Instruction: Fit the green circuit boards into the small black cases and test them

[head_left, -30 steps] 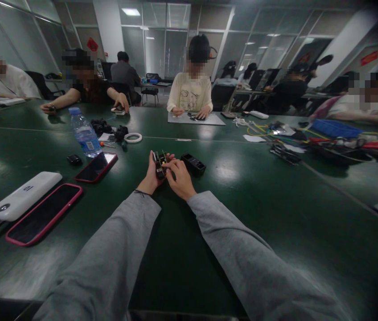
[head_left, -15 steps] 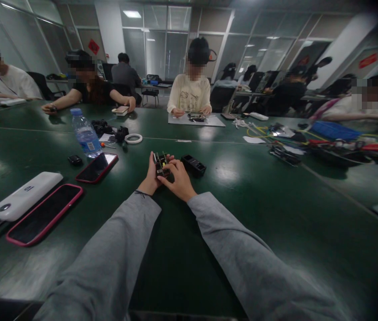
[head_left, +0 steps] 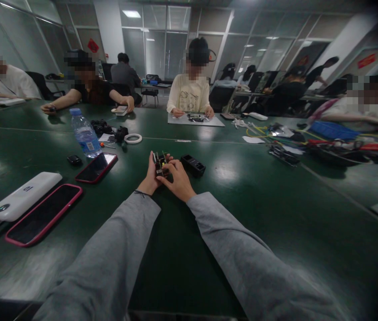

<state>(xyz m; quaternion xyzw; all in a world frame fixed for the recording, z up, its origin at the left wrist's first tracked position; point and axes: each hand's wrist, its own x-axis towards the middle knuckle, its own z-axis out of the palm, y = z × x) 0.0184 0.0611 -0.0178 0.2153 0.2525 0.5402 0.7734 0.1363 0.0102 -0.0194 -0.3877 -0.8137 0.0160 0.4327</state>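
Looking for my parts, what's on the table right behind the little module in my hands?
Behind the small module lies a black housing, beside the right hand. The left hand covers the module's near side.

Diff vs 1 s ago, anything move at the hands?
Barely. The right hand slid its fingers a little nearer along the small black part; the left hand keeps gripping it. The black box, phones and bottle stayed put.

Small black circuit module (head_left: 160, 164) with yellow parts, held upright.
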